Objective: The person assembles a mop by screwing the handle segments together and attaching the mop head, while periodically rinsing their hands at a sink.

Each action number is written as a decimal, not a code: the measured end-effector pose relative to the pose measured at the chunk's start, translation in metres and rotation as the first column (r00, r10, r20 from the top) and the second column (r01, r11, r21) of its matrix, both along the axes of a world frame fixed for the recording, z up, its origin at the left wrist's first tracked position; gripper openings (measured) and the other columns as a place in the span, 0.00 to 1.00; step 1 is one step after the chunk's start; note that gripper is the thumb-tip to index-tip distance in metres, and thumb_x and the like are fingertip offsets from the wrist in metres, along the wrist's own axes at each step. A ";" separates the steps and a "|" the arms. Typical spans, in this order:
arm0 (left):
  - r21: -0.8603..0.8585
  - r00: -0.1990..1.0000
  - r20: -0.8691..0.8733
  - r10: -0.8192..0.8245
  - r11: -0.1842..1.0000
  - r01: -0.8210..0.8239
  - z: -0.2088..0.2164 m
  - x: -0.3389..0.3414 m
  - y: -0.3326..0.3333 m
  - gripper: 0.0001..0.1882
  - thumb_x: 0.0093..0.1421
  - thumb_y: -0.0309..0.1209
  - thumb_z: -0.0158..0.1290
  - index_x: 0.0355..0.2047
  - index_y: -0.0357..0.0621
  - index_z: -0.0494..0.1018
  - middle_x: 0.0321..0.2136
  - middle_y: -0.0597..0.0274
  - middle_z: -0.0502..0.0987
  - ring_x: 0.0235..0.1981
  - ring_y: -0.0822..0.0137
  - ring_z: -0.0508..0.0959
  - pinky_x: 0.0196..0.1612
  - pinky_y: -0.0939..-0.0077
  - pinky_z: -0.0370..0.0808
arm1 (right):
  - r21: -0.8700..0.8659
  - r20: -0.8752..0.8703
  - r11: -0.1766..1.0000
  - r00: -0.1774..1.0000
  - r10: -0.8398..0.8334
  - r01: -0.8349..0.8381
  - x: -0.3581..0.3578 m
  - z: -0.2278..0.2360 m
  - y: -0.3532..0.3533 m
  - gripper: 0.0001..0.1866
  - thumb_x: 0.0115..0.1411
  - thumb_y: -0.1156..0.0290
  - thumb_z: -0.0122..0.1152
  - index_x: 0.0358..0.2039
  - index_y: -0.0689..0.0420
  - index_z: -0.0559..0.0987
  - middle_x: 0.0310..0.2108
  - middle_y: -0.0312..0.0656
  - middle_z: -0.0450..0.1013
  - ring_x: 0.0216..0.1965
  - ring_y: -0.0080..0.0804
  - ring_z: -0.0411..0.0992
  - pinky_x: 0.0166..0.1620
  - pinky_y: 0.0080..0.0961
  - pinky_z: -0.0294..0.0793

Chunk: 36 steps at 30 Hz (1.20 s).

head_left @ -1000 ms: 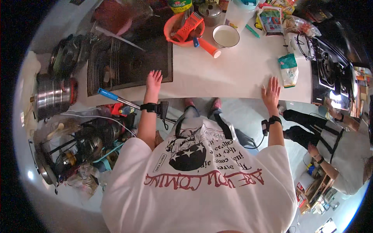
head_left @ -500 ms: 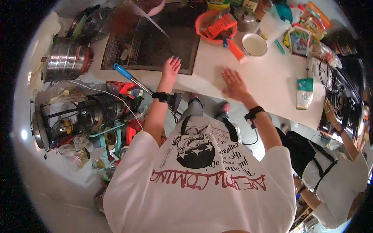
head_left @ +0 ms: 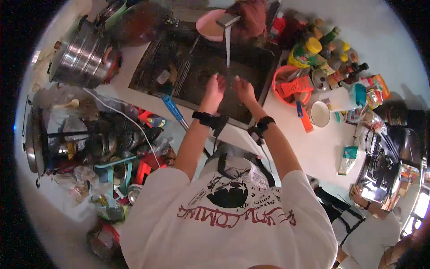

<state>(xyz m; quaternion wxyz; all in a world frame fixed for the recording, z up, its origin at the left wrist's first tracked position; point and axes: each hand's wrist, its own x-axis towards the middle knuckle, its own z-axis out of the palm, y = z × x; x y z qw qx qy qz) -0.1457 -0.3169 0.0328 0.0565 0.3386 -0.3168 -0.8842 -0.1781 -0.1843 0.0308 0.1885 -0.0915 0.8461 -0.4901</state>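
Note:
Both of my hands are over the dark sink, a little apart from each other and just below the tip of the tap. My left hand has its fingers curled in, and no object shows in it. Facing it from the other side, my right hand is also curled, with nothing visible in the fingers. Part of each palm is hidden from view. A pink basin stands behind the sink beside the tap, next to a dark red cloth.
To the right are an orange basket with an orange grater, a white bowl and several bottles. A steel pot stands left. A blue-handled pole leans at the counter edge. Another person's hand is beside the stove.
My view has shifted toward the sink. My right hand has left the counter top and come over the sink beside the left. The fingers of both hands have curled in.

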 end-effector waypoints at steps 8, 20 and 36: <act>0.134 0.973 0.219 0.078 0.985 -0.109 0.000 -0.022 0.000 0.07 0.55 0.36 0.41 0.28 0.48 0.64 0.27 0.65 0.68 0.28 0.67 0.68 0.39 0.68 0.66 | -0.602 0.644 0.566 0.762 -0.074 0.564 -0.073 -0.004 -0.070 0.22 0.58 0.54 0.42 0.24 0.61 0.73 0.16 0.40 0.68 0.15 0.27 0.66 0.17 0.23 0.63; 0.229 0.990 -0.036 -0.136 0.963 0.140 -0.026 -0.071 -0.032 0.10 0.56 0.32 0.43 0.30 0.37 0.68 0.33 0.53 0.71 0.40 0.55 0.70 0.44 0.57 0.69 | -0.190 0.333 0.898 0.887 -0.320 0.396 -0.021 -0.016 0.007 0.20 0.54 0.51 0.45 0.30 0.57 0.72 0.24 0.37 0.66 0.29 0.28 0.65 0.31 0.27 0.66; 0.358 0.707 -0.579 -0.406 0.652 0.668 0.013 -0.120 -0.021 0.11 0.58 0.26 0.38 0.37 0.31 0.66 0.35 0.48 0.70 0.37 0.57 0.72 0.41 0.67 0.72 | -0.323 0.617 0.888 0.784 -0.063 0.326 0.065 0.003 0.140 0.22 0.56 0.50 0.42 0.43 0.51 0.69 0.35 0.37 0.71 0.34 0.28 0.70 0.36 0.30 0.68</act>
